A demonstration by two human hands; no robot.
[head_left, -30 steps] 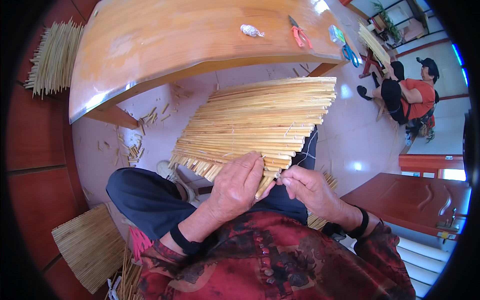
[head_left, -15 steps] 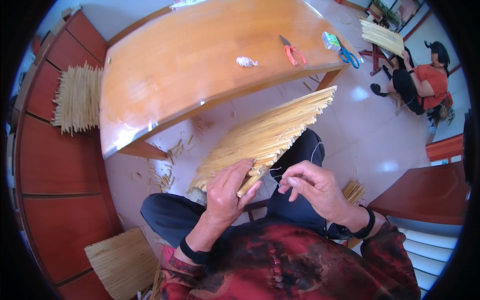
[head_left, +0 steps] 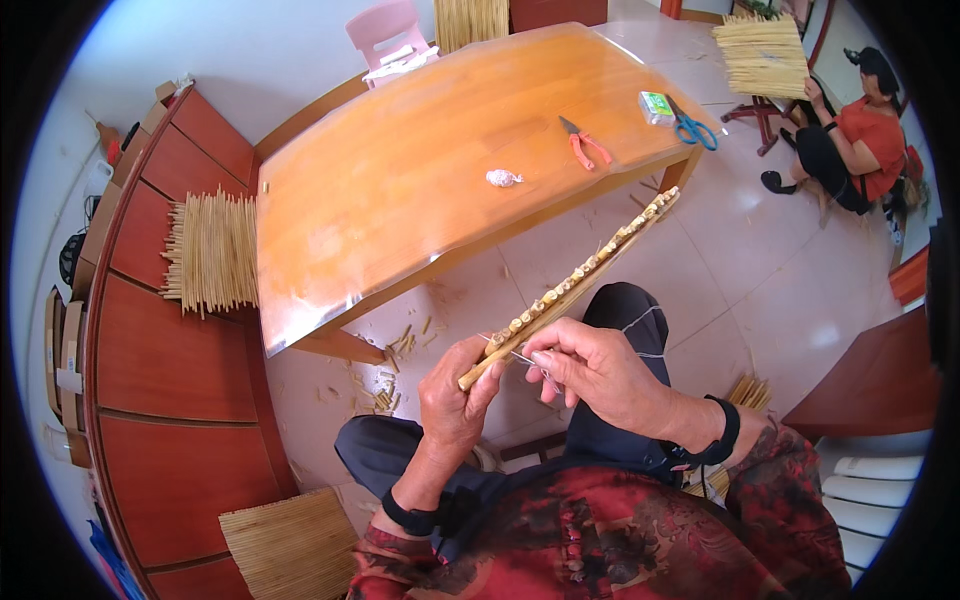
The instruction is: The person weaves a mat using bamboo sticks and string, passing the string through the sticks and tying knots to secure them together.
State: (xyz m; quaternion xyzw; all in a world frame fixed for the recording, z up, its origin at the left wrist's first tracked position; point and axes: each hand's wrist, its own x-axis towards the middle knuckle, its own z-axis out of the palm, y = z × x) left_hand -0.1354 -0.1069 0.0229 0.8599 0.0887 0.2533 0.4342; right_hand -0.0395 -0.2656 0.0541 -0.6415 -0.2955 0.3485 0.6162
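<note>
Noted the stick mat [head_left: 572, 292] in the left hand [head_left: 455, 395], gripped at its near end between thumb and curled fingers; observed to run from that grip up and away to the right, past the far side of the right hand [head_left: 605, 375]; found the right hand just beside the gripped end, closed in a pinch on a thin pale thread [head_left: 524, 360] close against the mat; noted also a pale strand [head_left: 650, 355] at the right knee, beyond the right hand; cannot tell whether joined to the pinched length.

Seen nearly edge-on, with broad face turned mostly out of view; made up of straw-yellow sticks side by side, with round, paler cut ends in an uneven row along the upper edge; noted one thicker stick along the lower edge, blunt end projecting past the left thumb.

Recorded, on the tabletop [head_left: 400, 180] beyond both hands, one small clear box [head_left: 656, 108] with green on top; cannot tell its contents; noted blue-handled scissors [head_left: 692, 128] beside it, with red-handled pliers [head_left: 583, 143] and a small ball of white string [head_left: 503, 178] nearer the hands; recorded stick offcuts [head_left: 378, 392] scattered on the floor [head_left: 740, 300], left of the left hand.
</note>
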